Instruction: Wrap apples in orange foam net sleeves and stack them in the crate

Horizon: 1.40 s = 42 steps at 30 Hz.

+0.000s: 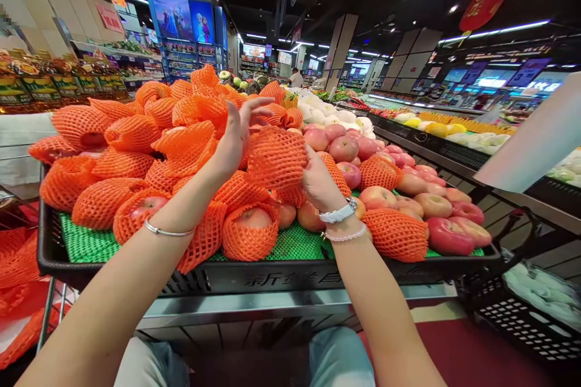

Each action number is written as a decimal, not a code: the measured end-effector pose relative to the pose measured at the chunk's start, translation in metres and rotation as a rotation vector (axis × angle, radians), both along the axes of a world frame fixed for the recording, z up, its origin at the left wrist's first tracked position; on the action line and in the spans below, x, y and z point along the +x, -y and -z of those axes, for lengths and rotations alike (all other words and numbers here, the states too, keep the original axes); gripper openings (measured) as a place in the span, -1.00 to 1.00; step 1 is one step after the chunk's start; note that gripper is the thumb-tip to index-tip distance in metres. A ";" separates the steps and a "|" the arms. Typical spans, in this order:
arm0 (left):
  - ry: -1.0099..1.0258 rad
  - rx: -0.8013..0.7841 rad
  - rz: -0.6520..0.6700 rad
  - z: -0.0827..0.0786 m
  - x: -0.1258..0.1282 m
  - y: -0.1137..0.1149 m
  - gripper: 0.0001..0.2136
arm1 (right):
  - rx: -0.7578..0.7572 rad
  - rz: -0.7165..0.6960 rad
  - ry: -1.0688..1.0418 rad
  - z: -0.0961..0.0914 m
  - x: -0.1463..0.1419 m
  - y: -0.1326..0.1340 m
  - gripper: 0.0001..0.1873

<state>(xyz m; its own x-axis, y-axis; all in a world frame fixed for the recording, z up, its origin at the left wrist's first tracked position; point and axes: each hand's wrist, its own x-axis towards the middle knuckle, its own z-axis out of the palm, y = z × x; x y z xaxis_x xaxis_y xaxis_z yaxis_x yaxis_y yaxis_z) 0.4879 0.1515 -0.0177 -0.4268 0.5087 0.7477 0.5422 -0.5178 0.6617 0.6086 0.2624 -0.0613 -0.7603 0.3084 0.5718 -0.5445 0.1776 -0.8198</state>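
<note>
My right hand (318, 184) is closed on an apple wrapped in an orange foam net (276, 157), held above a black display tray (281, 275). My left hand (238, 133) is raised beside the net on its left, fingers spread and curved, the palm close to or touching the net. A silver bangle is on my left wrist; a white watch and a bead bracelet are on my right. Below the hands lie netted apples (250, 233) on green matting (86, 242). Bare red apples (433, 202) are piled on the tray's right side.
Empty orange nets (181, 109) are heaped at the tray's back left. A black crate (521, 320) sits low on the right. More produce stands (454, 127) run along the right aisle. Bottled goods (54, 81) line a shelf at left. A person stands far back.
</note>
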 end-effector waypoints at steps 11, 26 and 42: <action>-0.031 -0.281 -0.070 -0.005 0.007 0.015 -0.88 | 0.243 0.260 -0.093 0.001 -0.007 -0.005 -0.27; -0.255 -0.366 0.113 -0.006 0.012 0.014 -0.36 | 0.395 0.489 -0.018 -0.015 0.019 -0.007 -0.73; -0.217 -0.308 0.173 0.001 0.000 0.011 -0.47 | 1.511 0.707 0.880 0.033 0.155 -0.028 -0.22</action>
